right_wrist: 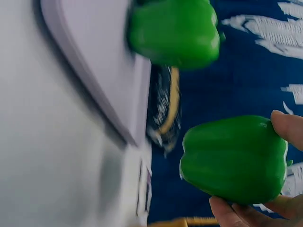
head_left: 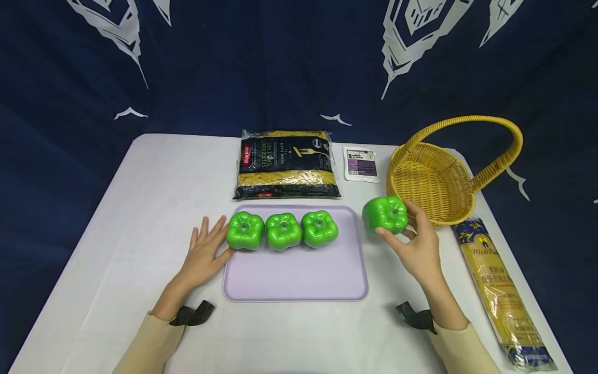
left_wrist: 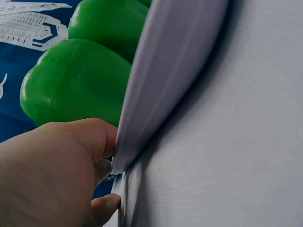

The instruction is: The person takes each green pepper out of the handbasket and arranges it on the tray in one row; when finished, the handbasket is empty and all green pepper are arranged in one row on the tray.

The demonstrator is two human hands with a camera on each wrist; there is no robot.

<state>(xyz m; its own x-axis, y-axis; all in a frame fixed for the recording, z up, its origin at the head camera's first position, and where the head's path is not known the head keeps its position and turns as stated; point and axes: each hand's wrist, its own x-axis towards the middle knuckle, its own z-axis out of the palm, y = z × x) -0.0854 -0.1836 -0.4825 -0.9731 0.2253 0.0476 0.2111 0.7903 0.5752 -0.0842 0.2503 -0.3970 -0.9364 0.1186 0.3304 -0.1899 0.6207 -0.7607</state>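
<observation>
My right hand (head_left: 418, 246) holds a green bell pepper (head_left: 385, 214) between thumb and fingers, just right of the lilac tray (head_left: 299, 278). In the right wrist view this bell pepper (right_wrist: 234, 158) hangs above the table, apart from the tray. Three more green bell peppers stand in a row along the tray's far side: a left one (head_left: 245, 230), a middle one (head_left: 283, 231) and a right one (head_left: 320, 228). With fingers spread, my left hand (head_left: 204, 258) rests at the tray's left edge, its thumb near the left pepper.
A yellow wicker basket (head_left: 397, 171) with a tall handle stands at the back right. Behind the tray lies a bag of penne pasta (head_left: 287, 163), beside a small white and purple packet (head_left: 361, 164). A long spaghetti pack (head_left: 502, 296) lies along the table's right edge.
</observation>
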